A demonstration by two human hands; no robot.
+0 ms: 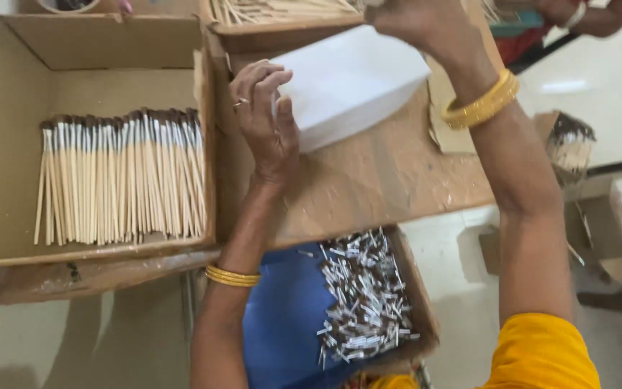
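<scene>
Nearest, a box (pixel 404 288) below the counter (pixel 397 180) edge holds short brown-and-white pieces (pixel 365 302). On the counter, the left hand (pixel 264 119) grips the edge of a white paper stack (pixel 347 83), fingers curled closed. The right hand (pixel 419 21) closes on the stack's far end. Left, a cardboard tray (pixel 8 166) holds brown-tipped sticks (pixel 120 176).

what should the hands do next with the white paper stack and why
Probably lower the white paper stack flat onto the brown board: the left hand props its near edge tilted, while the right hand grips its far end.
</scene>
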